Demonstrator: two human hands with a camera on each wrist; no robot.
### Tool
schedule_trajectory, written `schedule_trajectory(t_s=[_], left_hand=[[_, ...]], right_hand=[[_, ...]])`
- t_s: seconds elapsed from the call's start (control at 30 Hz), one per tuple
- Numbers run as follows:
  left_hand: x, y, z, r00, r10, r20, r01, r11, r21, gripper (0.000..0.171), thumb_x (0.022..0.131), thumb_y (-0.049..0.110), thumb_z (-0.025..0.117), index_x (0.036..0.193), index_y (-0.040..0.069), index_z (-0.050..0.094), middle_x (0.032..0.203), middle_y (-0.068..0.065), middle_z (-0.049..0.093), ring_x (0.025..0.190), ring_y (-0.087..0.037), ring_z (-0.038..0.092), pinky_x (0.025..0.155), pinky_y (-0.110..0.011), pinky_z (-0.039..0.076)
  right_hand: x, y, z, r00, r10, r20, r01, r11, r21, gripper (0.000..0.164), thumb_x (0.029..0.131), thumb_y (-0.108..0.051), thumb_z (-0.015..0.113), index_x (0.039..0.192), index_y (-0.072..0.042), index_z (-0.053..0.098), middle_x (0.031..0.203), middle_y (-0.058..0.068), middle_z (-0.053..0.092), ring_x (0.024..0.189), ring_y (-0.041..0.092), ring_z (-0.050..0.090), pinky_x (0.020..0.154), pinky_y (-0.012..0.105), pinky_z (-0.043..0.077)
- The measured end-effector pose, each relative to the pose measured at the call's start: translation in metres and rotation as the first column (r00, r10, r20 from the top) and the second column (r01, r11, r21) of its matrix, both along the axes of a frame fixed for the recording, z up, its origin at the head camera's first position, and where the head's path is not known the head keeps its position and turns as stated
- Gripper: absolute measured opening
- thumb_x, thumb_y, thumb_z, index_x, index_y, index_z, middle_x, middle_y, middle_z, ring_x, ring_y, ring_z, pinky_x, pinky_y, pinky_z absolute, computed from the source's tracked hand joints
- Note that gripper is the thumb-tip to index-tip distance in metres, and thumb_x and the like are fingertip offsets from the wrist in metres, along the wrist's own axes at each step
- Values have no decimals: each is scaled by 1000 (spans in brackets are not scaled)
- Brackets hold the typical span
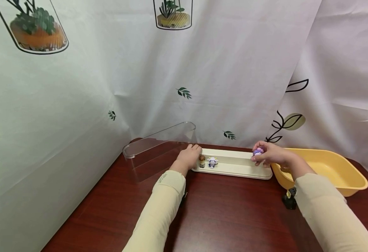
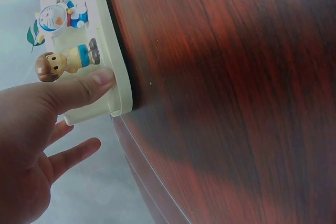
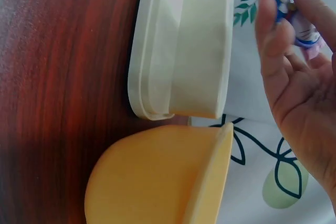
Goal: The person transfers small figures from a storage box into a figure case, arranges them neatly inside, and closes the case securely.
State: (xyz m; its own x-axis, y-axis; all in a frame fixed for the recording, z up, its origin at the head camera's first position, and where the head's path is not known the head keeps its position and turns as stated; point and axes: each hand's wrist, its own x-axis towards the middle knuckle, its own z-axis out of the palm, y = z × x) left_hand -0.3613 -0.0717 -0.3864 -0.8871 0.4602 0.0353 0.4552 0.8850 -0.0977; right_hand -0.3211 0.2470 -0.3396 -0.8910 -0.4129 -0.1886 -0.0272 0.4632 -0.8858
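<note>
A long cream stepped display base (image 1: 234, 172) lies across the table. Near its left end stand a brown-haired figurine (image 2: 65, 62) and a blue-and-white cat figurine (image 2: 64, 17). My left hand (image 1: 189, 156) holds that end, thumb on the front ledge and fingers behind the raised step; two fingers (image 2: 76, 158) stick out free in the left wrist view. Over the base's right end, my right hand (image 1: 270, 154) pinches a small purple-and-pink figurine (image 1: 258, 151) between thumb and fingertips. In the right wrist view the figurine (image 3: 303, 27) is partly covered by fingers.
A clear plastic cover (image 1: 158, 150) stands behind and left of my left hand. On the right a yellow basin (image 1: 338, 168) holds something brown (image 1: 285, 168), partly hidden by my wrist. A small dark figure (image 1: 289, 199) stands beside my right sleeve. A printed curtain (image 1: 234, 87) hangs behind the table.
</note>
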Motion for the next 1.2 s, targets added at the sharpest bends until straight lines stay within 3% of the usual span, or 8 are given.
schedule_trajectory(t_s=[0.23, 0.43, 0.67, 0.9, 1.2], left_hand=[[1, -1, 0, 1000, -2, -5, 2, 1000, 2, 50, 74, 15, 77, 116, 13, 50, 125, -2, 48, 110, -21, 41, 81, -35, 47], [1, -1, -1, 1000, -4, -4, 4, 1000, 2, 49, 74, 14, 76, 116, 14, 50, 124, -2, 48, 110, -21, 40, 81, -35, 47], [0, -1, -1, 1000, -8, -2, 8, 1000, 3, 49, 74, 14, 75, 115, 13, 50, 123, -2, 48, 109, -21, 40, 79, -35, 47], [1, 0, 1, 1000, -4, 4, 4, 1000, 0, 48, 75, 14, 75, 116, 14, 49, 123, -2, 47, 109, -21, 40, 79, -35, 47], [2, 0, 3, 1000, -2, 17, 2, 1000, -17, 50, 76, 16, 74, 119, 13, 48, 125, -2, 46, 112, -22, 39, 81, -35, 46]], right_hand=[[-1, -8, -4, 997, -31, -76, 32, 999, 15, 51, 82, -15, 71, 119, 8, 44, 92, 12, 61, 79, 24, 63, 62, 33, 50], [-3, -11, -10, 999, 16, -51, -19, 998, -59, 53, 84, -9, 67, 124, 15, 42, 94, 12, 61, 88, 34, 63, 70, 38, 53], [-3, -15, -15, 997, 81, 5, -80, 990, -119, 51, 86, -3, 63, 124, 18, 39, 96, 14, 61, 89, 29, 64, 79, 45, 50], [-4, -24, -18, 997, 78, -6, -78, 995, -57, 47, 84, -6, 67, 120, 16, 46, 92, 13, 62, 82, 24, 65, 75, 42, 52], [-4, -36, -18, 994, 3, -106, -2, 1000, 14, 47, 78, -10, 74, 115, 11, 55, 95, 13, 60, 84, 19, 61, 75, 42, 52]])
